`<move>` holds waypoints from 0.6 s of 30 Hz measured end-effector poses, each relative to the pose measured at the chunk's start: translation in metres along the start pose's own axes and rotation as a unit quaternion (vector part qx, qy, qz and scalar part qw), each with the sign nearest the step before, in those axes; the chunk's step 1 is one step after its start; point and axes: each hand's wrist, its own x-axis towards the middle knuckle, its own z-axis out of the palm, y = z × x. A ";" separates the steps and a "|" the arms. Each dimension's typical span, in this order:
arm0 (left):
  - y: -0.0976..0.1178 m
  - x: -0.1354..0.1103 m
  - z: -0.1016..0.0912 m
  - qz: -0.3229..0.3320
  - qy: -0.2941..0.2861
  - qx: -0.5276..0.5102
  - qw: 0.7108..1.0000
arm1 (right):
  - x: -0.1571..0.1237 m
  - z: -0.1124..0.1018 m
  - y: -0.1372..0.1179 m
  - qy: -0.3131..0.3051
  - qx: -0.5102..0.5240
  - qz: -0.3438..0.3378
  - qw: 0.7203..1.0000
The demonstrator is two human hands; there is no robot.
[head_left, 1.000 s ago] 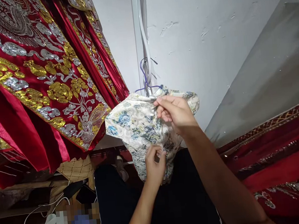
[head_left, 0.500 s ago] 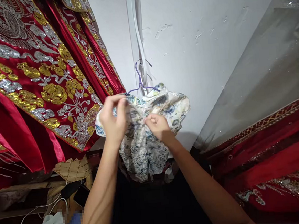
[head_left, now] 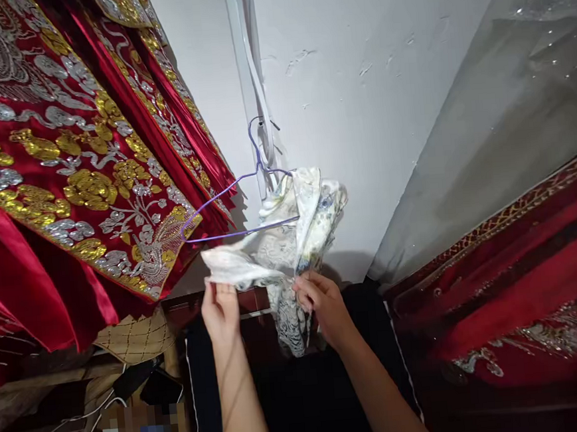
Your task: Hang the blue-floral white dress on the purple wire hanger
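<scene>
A white shirt with a blue and green print (head_left: pixel 313 220) hangs by its right shoulder from a purple wire hanger (head_left: pixel 220 236). The hanger's left arm is bare, and its hook hangs at a white strap (head_left: pixel 258 78) on the wall. My left hand (head_left: pixel 220 311) is closed on the shirt's loose left side, below the bare hanger arm. My right hand (head_left: pixel 320 300) pinches the shirt's front edge near the middle. The lower part of the shirt drops in folds between my hands.
Red garments with gold and silver sequins (head_left: pixel 91 185) hang at the left. More red cloth (head_left: pixel 526 310) hangs at the right under a translucent cover (head_left: pixel 463 149). Lower left, a phone (head_left: pixel 161 388) and white cables lie on a wooden surface.
The shirt's left shoulder has come off the hanger, baring that arm. My left hand has moved down with the cloth, and my right hand has moved lower too.
</scene>
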 end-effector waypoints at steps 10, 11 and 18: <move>0.026 -0.064 0.062 0.012 -0.067 0.028 0.997 | -0.005 -0.032 0.004 -0.086 -0.162 0.056 0.981; 0.030 -0.074 0.074 0.015 -0.118 0.069 0.990 | -0.005 -0.027 0.001 -0.082 -0.144 0.045 0.985; 0.044 -0.124 0.127 0.070 -0.324 0.389 0.860 | -0.013 0.002 -0.020 -0.077 0.102 0.124 0.984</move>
